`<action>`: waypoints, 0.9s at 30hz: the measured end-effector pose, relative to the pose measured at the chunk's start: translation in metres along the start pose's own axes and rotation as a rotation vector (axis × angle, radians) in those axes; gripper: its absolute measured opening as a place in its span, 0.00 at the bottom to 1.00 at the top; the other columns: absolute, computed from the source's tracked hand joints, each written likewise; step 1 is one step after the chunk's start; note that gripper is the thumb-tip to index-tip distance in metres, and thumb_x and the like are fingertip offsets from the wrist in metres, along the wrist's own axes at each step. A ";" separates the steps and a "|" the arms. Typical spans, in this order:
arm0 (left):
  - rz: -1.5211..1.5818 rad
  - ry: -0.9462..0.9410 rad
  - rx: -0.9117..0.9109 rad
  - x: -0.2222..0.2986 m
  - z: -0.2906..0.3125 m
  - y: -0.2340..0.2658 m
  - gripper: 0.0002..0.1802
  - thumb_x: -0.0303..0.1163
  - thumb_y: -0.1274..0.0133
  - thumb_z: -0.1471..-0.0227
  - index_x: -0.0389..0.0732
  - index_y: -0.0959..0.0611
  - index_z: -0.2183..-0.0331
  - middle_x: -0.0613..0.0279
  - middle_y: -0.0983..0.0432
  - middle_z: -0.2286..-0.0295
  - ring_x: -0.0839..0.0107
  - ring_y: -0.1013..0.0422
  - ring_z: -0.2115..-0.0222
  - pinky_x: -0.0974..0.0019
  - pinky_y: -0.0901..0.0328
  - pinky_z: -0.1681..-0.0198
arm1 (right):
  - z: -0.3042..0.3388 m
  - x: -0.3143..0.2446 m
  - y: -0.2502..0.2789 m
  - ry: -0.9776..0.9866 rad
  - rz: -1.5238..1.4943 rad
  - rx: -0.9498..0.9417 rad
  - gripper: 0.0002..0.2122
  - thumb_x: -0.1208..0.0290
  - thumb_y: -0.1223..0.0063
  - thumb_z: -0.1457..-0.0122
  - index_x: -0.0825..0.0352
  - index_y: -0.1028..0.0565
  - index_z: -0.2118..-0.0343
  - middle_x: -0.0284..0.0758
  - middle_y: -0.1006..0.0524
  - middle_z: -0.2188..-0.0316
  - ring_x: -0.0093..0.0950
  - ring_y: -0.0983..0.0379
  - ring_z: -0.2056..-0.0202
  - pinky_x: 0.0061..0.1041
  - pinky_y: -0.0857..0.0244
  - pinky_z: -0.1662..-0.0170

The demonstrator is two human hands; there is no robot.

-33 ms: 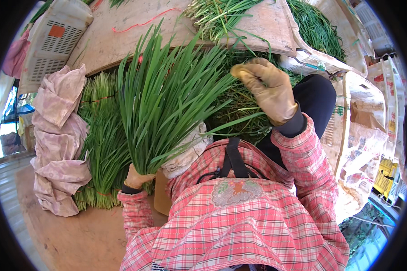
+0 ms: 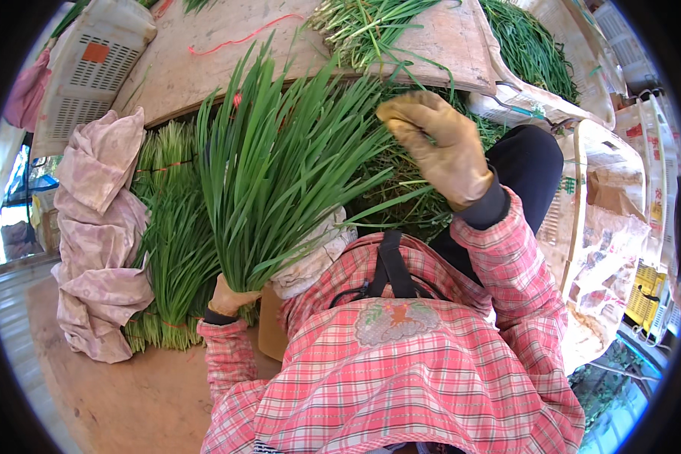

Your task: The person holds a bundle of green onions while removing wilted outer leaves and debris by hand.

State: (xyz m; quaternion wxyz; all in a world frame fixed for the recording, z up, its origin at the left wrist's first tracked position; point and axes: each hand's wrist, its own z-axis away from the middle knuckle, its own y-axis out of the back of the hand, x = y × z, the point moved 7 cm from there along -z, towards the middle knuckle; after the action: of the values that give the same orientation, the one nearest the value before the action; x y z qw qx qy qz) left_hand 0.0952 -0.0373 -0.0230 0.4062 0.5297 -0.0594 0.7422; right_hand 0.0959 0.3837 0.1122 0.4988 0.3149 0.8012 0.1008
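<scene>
A large fanned bunch of garlic chives (image 2: 280, 166) stands in front of me, its long flat green leaves spreading up and to the right. My left hand (image 2: 233, 296) is closed around the base of the bunch, at its lower end. In a tan, stained glove, my right hand (image 2: 439, 147) hovers beside the leaf tips on the right. Its fingers are curled and pressed together; whether they pinch anything is hidden. Tied bundles of chives (image 2: 170, 242) lie to the left of the held bunch, partly under a pinkish cloth (image 2: 98, 234).
Beyond the bunch, a wooden board (image 2: 242, 45) carries a pile of loose chives (image 2: 363, 34) and a red string (image 2: 242, 34). More greens (image 2: 530, 53) fill a lined crate at the far right. A white crate (image 2: 91, 76) stands far left; loose stalks (image 2: 401, 189) lie below my right hand.
My right hand has shifted slightly left and up, closer to the leaf tips. My left hand and the held bunch stay in place.
</scene>
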 end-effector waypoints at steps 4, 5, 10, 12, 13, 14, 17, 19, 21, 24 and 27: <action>-0.101 -0.030 0.031 0.010 0.000 -0.001 0.21 0.25 0.36 0.67 0.35 0.19 0.64 0.61 0.21 0.69 0.74 0.27 0.70 0.68 0.32 0.65 | -0.017 -0.008 -0.039 0.222 0.442 -0.164 0.14 0.70 0.50 0.48 0.63 0.27 0.58 0.41 0.25 0.64 0.38 0.26 0.66 0.34 0.33 0.65; -0.104 -0.013 0.043 0.011 0.000 -0.001 0.21 0.25 0.36 0.67 0.35 0.19 0.64 0.61 0.21 0.68 0.74 0.27 0.70 0.68 0.32 0.64 | -0.013 -0.001 -0.052 0.180 0.529 -0.387 0.12 0.70 0.49 0.50 0.63 0.25 0.60 0.39 0.25 0.67 0.38 0.27 0.68 0.36 0.33 0.67; -0.124 -0.022 0.044 0.002 0.002 -0.001 0.20 0.25 0.36 0.66 0.34 0.19 0.64 0.61 0.21 0.68 0.74 0.26 0.69 0.69 0.32 0.64 | -0.002 0.044 -0.022 -0.464 -0.443 0.124 0.04 0.79 0.51 0.44 0.69 0.24 0.70 0.35 0.24 0.75 0.21 0.33 0.74 0.19 0.37 0.69; -0.125 -0.019 0.044 0.002 0.002 -0.002 0.20 0.25 0.36 0.66 0.34 0.19 0.65 0.61 0.21 0.68 0.74 0.26 0.69 0.69 0.32 0.63 | -0.008 0.052 -0.004 -0.468 -0.525 0.162 0.07 0.74 0.49 0.42 0.72 0.23 0.70 0.33 0.24 0.74 0.20 0.31 0.71 0.19 0.35 0.64; -0.125 -0.010 0.051 0.004 0.002 -0.002 0.20 0.24 0.36 0.66 0.34 0.19 0.65 0.61 0.21 0.68 0.75 0.26 0.69 0.69 0.32 0.63 | -0.010 0.049 0.000 -0.429 -0.520 0.147 0.07 0.73 0.49 0.42 0.71 0.23 0.68 0.34 0.23 0.73 0.21 0.30 0.69 0.19 0.35 0.62; -0.135 -0.012 0.046 0.005 0.001 -0.002 0.20 0.25 0.36 0.66 0.34 0.19 0.65 0.61 0.21 0.68 0.75 0.26 0.69 0.69 0.32 0.63 | -0.012 0.035 0.002 -0.273 -0.267 0.061 0.08 0.73 0.48 0.43 0.71 0.23 0.63 0.35 0.23 0.69 0.23 0.28 0.67 0.20 0.34 0.60; -0.190 -0.037 0.025 0.005 -0.001 -0.003 0.20 0.25 0.36 0.65 0.35 0.19 0.64 0.61 0.20 0.68 0.75 0.26 0.69 0.69 0.32 0.63 | -0.017 -0.029 -0.010 0.171 0.133 -0.060 0.18 0.65 0.44 0.48 0.66 0.28 0.55 0.43 0.26 0.57 0.36 0.25 0.64 0.27 0.29 0.62; -0.252 -0.076 0.007 0.005 -0.002 -0.002 0.20 0.25 0.36 0.65 0.35 0.19 0.64 0.61 0.20 0.68 0.75 0.26 0.69 0.70 0.32 0.63 | -0.018 -0.056 -0.036 0.211 0.340 -0.210 0.23 0.61 0.44 0.50 0.64 0.31 0.51 0.46 0.27 0.57 0.39 0.25 0.64 0.31 0.28 0.64; -0.288 -0.101 0.009 0.012 -0.001 -0.003 0.19 0.26 0.36 0.65 0.36 0.19 0.64 0.61 0.20 0.68 0.75 0.26 0.69 0.70 0.32 0.64 | -0.007 -0.056 -0.078 0.231 0.398 -0.473 0.19 0.63 0.44 0.50 0.63 0.28 0.55 0.42 0.25 0.63 0.37 0.25 0.69 0.33 0.30 0.70; -0.378 -0.126 0.045 0.012 -0.001 -0.005 0.18 0.29 0.38 0.64 0.41 0.19 0.64 0.60 0.21 0.69 0.65 0.26 0.70 0.66 0.32 0.65 | 0.009 -0.035 -0.086 -0.026 -0.057 -0.283 0.05 0.73 0.45 0.48 0.66 0.23 0.68 0.39 0.24 0.73 0.33 0.27 0.74 0.28 0.33 0.73; -0.258 -0.089 0.060 0.007 0.001 -0.004 0.18 0.29 0.40 0.64 0.42 0.19 0.65 0.59 0.22 0.70 0.60 0.26 0.70 0.64 0.31 0.66 | 0.016 -0.016 -0.079 -0.480 -0.660 -0.106 0.03 0.80 0.47 0.47 0.70 0.23 0.74 0.34 0.24 0.77 0.22 0.29 0.74 0.20 0.35 0.70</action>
State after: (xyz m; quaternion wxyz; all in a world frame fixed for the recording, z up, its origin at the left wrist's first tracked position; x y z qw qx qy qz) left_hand 0.0979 -0.0317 -0.0176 0.4792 0.5772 0.0134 0.6611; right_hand 0.0829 0.3099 0.0790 0.6925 0.0294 0.7139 -0.0999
